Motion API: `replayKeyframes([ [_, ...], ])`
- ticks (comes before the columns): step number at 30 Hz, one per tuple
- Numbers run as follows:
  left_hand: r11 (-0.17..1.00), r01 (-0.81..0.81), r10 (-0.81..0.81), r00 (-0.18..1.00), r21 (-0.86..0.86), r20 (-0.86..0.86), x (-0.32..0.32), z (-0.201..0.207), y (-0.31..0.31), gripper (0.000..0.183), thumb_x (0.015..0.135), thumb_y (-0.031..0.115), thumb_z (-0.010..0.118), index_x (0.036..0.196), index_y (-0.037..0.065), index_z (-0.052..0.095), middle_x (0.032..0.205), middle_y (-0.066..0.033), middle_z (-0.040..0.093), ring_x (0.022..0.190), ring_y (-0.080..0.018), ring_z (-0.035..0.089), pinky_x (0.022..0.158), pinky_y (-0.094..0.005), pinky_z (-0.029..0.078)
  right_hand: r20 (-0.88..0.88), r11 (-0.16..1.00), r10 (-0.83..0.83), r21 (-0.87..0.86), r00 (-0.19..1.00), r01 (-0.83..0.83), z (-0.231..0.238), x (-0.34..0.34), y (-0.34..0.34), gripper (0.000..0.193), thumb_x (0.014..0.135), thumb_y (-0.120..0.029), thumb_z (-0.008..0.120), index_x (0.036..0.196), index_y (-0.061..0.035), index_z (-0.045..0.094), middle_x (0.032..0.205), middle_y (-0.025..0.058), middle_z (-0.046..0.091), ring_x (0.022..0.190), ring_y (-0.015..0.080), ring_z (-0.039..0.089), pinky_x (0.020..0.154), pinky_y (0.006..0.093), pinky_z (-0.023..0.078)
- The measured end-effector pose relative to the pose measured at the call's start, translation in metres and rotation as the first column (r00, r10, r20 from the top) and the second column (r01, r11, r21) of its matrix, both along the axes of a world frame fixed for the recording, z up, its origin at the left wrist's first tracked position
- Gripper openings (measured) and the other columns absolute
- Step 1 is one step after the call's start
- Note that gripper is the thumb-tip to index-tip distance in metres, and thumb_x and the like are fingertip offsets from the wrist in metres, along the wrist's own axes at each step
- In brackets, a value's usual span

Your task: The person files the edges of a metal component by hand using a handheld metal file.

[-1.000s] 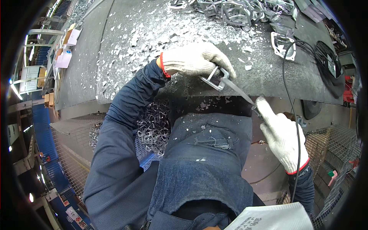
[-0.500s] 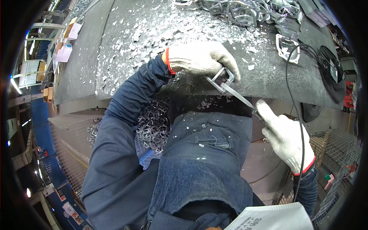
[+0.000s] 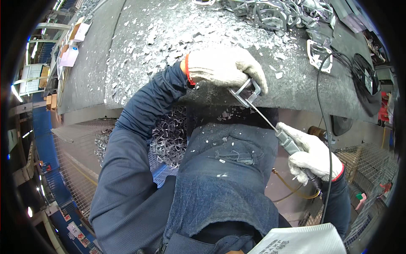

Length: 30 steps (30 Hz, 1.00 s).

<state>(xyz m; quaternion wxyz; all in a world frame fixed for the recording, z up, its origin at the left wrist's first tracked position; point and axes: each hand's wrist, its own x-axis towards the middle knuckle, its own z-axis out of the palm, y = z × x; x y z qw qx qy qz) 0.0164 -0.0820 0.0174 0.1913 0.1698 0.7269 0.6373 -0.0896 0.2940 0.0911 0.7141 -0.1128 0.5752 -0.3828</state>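
Observation:
My left hand (image 3: pixel 226 67), in a white knit glove with a red cuff, is closed on a small grey metal frame (image 3: pixel 241 100) at the front edge of the bench. Fingers and thumb wrap over its far side and hide part of it. In my right hand (image 3: pixel 317 154), also gloved, is an air file (image 3: pixel 289 143) with a grey body and a long thin blade. The blade slants up and left, and its tip meets the frame's opening. Whether the tip touches the metal cannot be made out.
Pale flakes and chips cover much of the dark bench (image 3: pixel 148 59). A heap of metal frames (image 3: pixel 275 15) lies at the back, with a single frame (image 3: pixel 318 56) to the right. A black cable (image 3: pixel 320 97) hangs past my right hand. Below the bench stands a bin of metal parts (image 3: pixel 169 137).
My right hand has dropped slightly and turned, showing more of the air file's body; its blade now looks thinner, edge-on. The left hand and frame have barely shifted.

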Motion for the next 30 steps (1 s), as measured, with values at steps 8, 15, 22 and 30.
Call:
replayKeyframes([
  [8,0.997,-0.052,0.051,0.998,-0.06,-0.024,0.002,0.013,0.006,0.05,0.092,0.001,0.065,0.137,0.001,0.087,0.128,-0.0114,0.086,0.117,-0.0209,0.079,0.105,-0.0362,0.063,-0.219,0.981,0.188,0.085,0.957,-0.173,-0.002,0.0,0.008,0.095,0.095,-0.005,0.069,0.186,-0.0031,0.039,0.164,0.016,0.071,0.083,0.0169,0.077,0.075,0.0337,0.065],
  [15,0.99,-0.102,0.105,0.994,-0.099,0.018,0.004,0.016,0.013,0.055,0.091,0.0,0.055,0.136,0.004,0.088,0.11,-0.0051,0.088,0.094,-0.0108,0.075,0.087,-0.0298,0.061,-0.766,0.937,0.169,-0.072,0.621,-0.343,-0.005,0.021,0.014,0.087,0.098,-0.005,0.076,0.181,-0.0074,0.049,0.151,0.0259,0.08,0.13,0.0354,0.083,0.112,0.0406,0.063],
  [22,0.977,-0.137,0.143,0.989,-0.165,0.026,0.001,0.019,0.019,0.051,0.094,0.0,0.057,0.135,0.004,0.088,0.114,-0.0064,0.089,0.097,-0.0114,0.078,0.09,-0.0297,0.063,-0.844,0.964,-0.009,-0.15,0.536,-0.22,0.002,0.047,0.022,0.084,0.1,0.0,0.078,0.18,-0.0098,0.052,0.151,0.0268,0.079,0.132,0.0377,0.083,0.114,0.0392,0.061],
  [30,0.975,-0.106,0.094,0.993,-0.194,-0.073,0.002,0.025,0.021,0.051,0.091,0.005,0.062,0.134,0.002,0.088,0.12,-0.0126,0.09,0.105,-0.0192,0.083,0.098,-0.0355,0.066,-0.504,0.996,0.085,0.077,0.859,-0.053,0.029,0.034,0.015,0.087,0.101,-0.002,0.068,0.185,-0.0125,0.046,0.12,0.014,0.081,0.093,0.0196,0.079,0.084,0.0347,0.066],
])
